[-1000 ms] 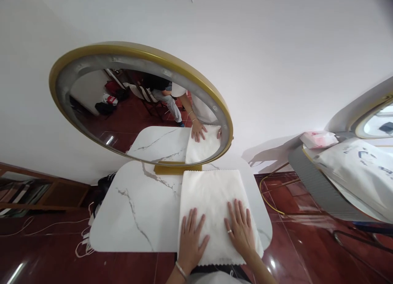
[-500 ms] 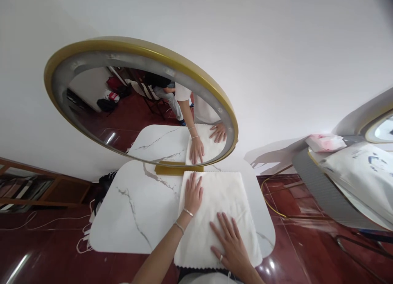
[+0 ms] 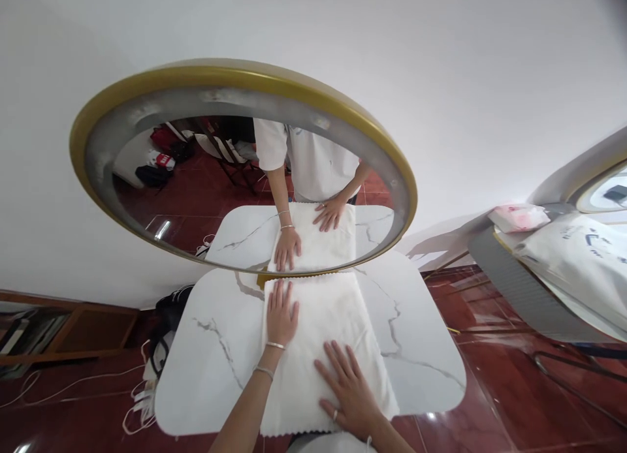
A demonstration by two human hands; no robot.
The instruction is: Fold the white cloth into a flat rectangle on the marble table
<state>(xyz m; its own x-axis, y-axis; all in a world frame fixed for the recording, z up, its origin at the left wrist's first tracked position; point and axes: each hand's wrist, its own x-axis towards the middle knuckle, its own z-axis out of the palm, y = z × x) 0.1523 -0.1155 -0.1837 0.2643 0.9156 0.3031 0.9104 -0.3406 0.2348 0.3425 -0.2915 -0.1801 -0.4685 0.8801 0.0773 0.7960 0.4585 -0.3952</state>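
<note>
The room, with its white wall (image 3: 465, 81), could have been a home or a small salon; which was unclear. A round gold-rimmed mirror (image 3: 243, 172) stood over a marbled table (image 3: 196, 374), a second mirror (image 3: 607, 193) to its right, red floor tiles (image 3: 504, 388) below it, a low wooden bookshelf (image 3: 93, 329) down to its left.

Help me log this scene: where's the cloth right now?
In the head view, the cloth lies at lower centre on the table, in front of the mirror, beneath the left hand and right hand.
</note>
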